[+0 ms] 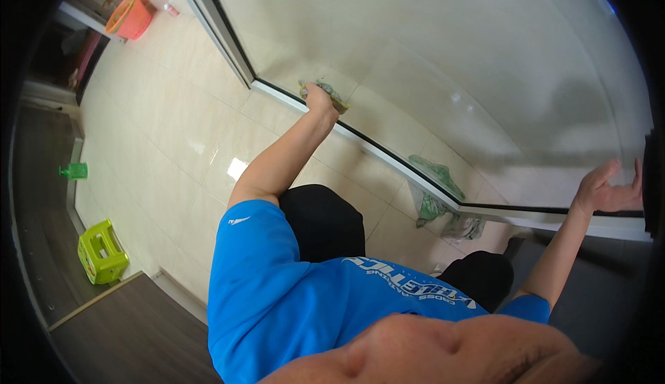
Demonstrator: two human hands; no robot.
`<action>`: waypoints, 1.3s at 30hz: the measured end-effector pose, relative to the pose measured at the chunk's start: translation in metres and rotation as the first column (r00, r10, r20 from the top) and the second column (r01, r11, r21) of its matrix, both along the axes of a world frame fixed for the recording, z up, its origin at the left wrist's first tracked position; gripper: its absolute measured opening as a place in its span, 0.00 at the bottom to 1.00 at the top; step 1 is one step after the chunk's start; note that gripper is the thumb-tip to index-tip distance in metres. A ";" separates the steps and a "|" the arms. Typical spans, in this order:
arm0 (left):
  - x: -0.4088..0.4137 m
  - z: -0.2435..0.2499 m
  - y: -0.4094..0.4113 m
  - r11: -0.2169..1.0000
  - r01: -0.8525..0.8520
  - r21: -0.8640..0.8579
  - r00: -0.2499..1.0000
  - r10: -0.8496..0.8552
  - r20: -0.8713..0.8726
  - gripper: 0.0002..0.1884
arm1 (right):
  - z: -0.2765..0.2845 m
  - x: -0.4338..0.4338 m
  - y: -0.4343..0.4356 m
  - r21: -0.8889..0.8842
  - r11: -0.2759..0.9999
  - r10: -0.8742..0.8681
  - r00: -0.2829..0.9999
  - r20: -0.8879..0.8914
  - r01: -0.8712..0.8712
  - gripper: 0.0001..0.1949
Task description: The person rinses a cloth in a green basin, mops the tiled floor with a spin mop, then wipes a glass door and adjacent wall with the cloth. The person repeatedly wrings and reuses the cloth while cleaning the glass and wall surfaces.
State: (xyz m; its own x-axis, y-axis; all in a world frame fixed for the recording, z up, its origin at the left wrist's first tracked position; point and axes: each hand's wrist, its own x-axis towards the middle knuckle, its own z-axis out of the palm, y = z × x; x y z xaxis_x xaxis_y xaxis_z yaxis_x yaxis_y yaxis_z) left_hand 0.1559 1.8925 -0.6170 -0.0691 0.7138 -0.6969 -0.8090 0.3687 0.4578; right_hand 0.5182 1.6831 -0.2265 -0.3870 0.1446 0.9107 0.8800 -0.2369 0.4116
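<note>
A large glass panel (431, 72) with a pale metal frame (374, 151) along its lower edge stands before me. My left hand (318, 98) grips a crumpled yellow-edged cloth (335, 100) against the glass, close to the bottom left corner of the frame. Out to the right, my right hand (608, 189) has its fingers apart and holds nothing; it is beside the glass, near a dark edge, and contact is unclear. Between my knees and the frame, a crumpled green and clear plastic piece (430, 210) lies on the floor. A similar green shape shows in the glass, perhaps its reflection.
On the tiled floor (156, 108) at left are an orange-pink bucket (132, 17) and a small bottle (170, 9). A green pump bottle (78, 171) and a lime-green plastic stool (103, 254) stand by dark wood furniture (135, 327). A dark grey surface (592, 280) lies at right.
</note>
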 end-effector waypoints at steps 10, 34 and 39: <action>0.077 0.265 -0.082 0.658 0.253 0.709 0.923 0.055 -0.380 0.31 | -0.004 0.018 -0.016 -0.104 0.994 -0.036 0.999 -0.013 0.034 0.13; 0.189 0.141 -0.225 -0.558 0.822 0.117 -0.027 -0.242 -0.970 0.43 | -0.201 -0.012 -0.147 -0.134 0.249 -0.650 -0.063 -0.757 -0.959 0.30; 0.199 0.204 -0.256 -0.359 0.831 0.426 0.296 -0.363 -0.884 0.46 | -0.215 -0.034 -0.137 0.394 0.630 -0.412 -0.718 -0.560 -0.669 0.32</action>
State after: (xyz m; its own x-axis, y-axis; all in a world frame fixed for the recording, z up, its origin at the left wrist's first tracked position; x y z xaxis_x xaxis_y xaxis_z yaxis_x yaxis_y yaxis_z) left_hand 0.3552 1.6370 -0.4128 0.9013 0.3678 0.2289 -0.1491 -0.2327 0.9611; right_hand 0.4840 1.5465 -0.4419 0.3551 0.8497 -0.3897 -0.3951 -0.2414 -0.8864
